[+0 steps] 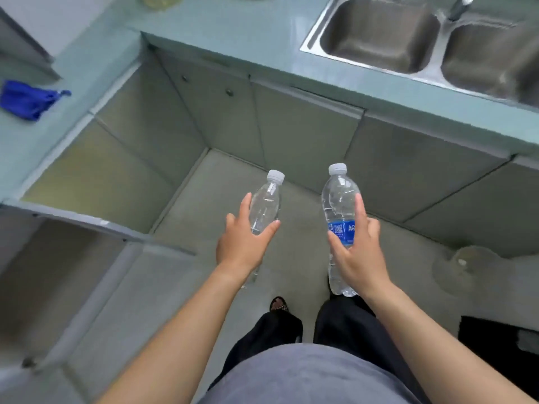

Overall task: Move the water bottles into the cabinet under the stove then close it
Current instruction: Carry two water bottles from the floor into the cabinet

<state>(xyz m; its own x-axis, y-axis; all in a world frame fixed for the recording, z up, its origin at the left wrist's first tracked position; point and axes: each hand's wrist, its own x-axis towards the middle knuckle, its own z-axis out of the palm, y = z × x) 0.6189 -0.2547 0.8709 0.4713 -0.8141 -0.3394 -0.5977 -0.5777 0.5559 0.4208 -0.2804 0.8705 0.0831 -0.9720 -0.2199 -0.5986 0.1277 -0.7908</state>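
Observation:
My left hand grips a clear unlabelled water bottle with a white cap, held out over the floor. In my right hand is a second clear water bottle with a white cap and a blue label. Both bottles point away from me toward the corner of the counters. At lower left a cabinet door stands swung out, and the dark cabinet opening lies beside it under the left counter. The stove itself is not in view.
A pale green counter runs in an L. It holds a steel double sink at top right and a blue cloth at left. Closed cabinet doors line the corner. A clear glass lid and a black mat lie on the floor at right.

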